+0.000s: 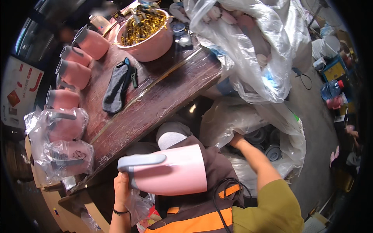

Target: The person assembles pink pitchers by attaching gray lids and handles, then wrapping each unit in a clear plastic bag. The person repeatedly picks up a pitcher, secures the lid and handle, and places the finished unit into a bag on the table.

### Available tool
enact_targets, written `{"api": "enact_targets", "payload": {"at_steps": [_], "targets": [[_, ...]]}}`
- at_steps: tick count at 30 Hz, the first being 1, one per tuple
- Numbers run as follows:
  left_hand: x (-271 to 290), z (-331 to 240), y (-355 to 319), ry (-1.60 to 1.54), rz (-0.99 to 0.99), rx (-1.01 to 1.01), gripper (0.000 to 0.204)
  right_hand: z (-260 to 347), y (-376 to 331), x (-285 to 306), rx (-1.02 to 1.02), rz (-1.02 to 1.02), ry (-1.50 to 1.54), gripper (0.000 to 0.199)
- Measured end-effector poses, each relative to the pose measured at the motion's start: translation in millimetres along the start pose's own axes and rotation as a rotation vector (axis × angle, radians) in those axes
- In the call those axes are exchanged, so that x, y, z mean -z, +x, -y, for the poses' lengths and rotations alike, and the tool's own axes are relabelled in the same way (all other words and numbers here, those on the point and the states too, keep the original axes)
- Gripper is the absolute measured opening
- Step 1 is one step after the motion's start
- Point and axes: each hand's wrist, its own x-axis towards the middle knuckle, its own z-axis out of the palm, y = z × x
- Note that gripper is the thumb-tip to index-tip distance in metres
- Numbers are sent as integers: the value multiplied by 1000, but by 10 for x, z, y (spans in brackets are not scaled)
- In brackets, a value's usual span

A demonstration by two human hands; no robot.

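My left hand point(121, 190) grips a pink jug point(175, 171) at its grey collar. The jug lies on its side above my lap, its grey handle point(147, 160) uppermost and its broad base turned to the right. My right arm reaches into a clear plastic bag point(225, 118) on the right. There, my right hand point(235, 140) is at the near side of the bag, its fingers hidden by the plastic. Several round grey lids point(273, 152) lie inside, just right of that hand.
Pink jugs point(75, 73) line the left edge of the red-brown table point(155, 105); the two nearest are wrapped in plastic. A pink basin point(149, 52) of gold-coloured pieces and a grey pouch point(117, 87) rest on top. Another large plastic bag point(248, 50) bulges at the far right.
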Motion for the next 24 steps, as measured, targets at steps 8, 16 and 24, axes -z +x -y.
{"api": "enact_targets", "payload": {"at_steps": [8, 16, 24], "targets": [[-223, 256, 96, -348, -140, 139, 64, 342, -563, 1972, -293, -62, 1337, 37], [-136, 296, 163, -426, -162, 177, 63, 1640, -478, 1647, -161, -234, 880, 54], [26, 623, 182, -473, -196, 220, 64, 1818, -1460, 1981, 354, -209, 428, 54]]}}
